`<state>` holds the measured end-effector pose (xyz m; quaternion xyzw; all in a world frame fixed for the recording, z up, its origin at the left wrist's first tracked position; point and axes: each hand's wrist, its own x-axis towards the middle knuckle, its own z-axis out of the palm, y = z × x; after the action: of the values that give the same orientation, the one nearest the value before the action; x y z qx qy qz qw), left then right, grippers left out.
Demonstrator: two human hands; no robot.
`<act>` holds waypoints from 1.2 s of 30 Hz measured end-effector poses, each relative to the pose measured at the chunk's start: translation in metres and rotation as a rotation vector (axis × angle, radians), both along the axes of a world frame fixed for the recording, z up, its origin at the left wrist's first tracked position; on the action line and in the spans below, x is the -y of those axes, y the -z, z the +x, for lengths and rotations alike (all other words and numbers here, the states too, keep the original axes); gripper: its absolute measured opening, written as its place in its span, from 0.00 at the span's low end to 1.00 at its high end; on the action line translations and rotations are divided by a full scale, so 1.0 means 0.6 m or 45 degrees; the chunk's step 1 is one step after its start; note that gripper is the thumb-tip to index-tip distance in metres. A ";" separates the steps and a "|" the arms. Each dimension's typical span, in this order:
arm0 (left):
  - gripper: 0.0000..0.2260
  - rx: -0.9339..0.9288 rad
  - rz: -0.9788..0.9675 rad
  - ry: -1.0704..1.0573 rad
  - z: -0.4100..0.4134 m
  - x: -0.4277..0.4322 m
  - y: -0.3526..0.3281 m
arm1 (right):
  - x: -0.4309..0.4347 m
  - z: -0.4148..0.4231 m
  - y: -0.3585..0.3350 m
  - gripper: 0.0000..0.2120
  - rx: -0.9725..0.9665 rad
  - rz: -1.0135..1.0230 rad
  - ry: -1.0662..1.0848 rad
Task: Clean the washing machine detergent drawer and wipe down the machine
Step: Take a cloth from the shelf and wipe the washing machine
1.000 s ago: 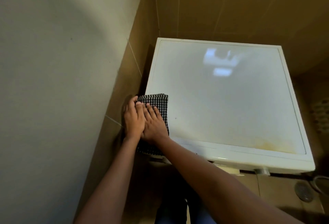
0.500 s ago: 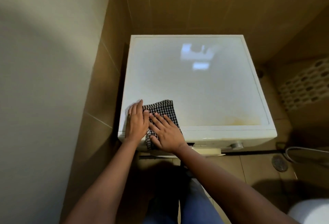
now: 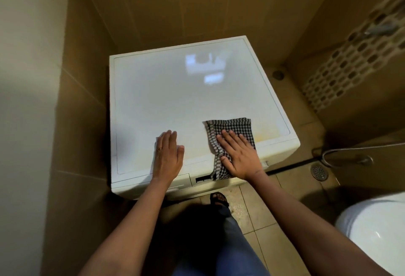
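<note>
The right hand has slid the checked cloth rightward along the front edge, away from the left hand

Brown tiled walls close the dim corner, a pale wall at left, a tiled floor with round drain and white toilet at right.

Both arms extended forward — left hand lay flat, palm down, fingers together; right hand flat too, fingers spread, well apart from left.
</note>
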<state>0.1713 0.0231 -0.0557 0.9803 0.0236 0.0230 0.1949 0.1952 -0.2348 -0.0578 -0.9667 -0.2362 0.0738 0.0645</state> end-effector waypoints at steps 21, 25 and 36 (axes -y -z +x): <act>0.17 0.248 0.058 -0.005 0.064 -0.012 0.015 | 0.113 0.190 -0.005 0.37 -0.039 0.004 0.901; 0.17 0.257 0.023 -0.048 0.100 -0.029 0.016 | 0.092 0.246 -0.006 0.36 -0.037 0.025 0.937; 0.14 0.329 -0.079 -0.201 0.200 -0.094 0.018 | 0.006 0.408 -0.004 0.37 -0.051 0.063 0.901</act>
<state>0.2914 0.0792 -0.0666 0.9577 0.0761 0.1635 0.2243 0.4403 -0.2382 -0.0557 -0.9852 0.1131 0.0601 0.1140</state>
